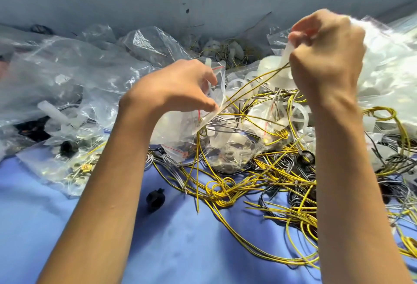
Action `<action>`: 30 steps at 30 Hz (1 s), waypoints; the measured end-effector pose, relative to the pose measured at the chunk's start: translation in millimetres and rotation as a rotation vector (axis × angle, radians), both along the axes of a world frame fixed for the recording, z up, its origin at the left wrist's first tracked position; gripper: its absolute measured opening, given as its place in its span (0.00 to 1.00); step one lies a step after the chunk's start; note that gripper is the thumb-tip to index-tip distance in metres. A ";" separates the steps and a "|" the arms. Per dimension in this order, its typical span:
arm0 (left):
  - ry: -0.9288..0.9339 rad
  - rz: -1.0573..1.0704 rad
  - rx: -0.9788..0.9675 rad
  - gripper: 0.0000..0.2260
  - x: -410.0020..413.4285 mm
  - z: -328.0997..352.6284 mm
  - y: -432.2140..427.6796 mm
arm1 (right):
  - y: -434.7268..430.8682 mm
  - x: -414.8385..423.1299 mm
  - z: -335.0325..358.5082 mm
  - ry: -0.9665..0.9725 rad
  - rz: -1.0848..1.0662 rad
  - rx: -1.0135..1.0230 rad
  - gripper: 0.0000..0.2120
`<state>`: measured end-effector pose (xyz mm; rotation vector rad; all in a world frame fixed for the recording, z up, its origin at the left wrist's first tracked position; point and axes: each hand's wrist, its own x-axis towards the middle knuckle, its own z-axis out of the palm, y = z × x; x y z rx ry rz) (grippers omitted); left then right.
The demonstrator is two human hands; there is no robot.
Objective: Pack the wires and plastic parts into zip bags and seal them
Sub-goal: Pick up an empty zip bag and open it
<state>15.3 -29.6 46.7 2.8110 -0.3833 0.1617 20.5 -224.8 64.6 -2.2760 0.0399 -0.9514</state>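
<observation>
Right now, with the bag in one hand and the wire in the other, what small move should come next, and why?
Probably lower the right hand to the zip bag and feed in the yellow wire and white plastic part. The left hand pinches the bag near its mouth; the right hand grips both pieces above it.

The curled fingertips of the right hand (327, 58) are hidden behind its back, as is the upper end of the white plastic part (286, 54) gripped there. The contents of the zip bag (216, 134) pinched by the left hand (178, 87) are blurred by glare. The yellow wires (270, 184) are cut off by the picture's edge at the right side of the blue cloth (180, 250).
</observation>
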 end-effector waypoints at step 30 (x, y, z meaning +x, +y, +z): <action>-0.140 -0.079 -0.116 0.22 -23.3 24.0 -1.9 | 20.5 0.1 -11.9 0.159 0.730 -0.114 0.05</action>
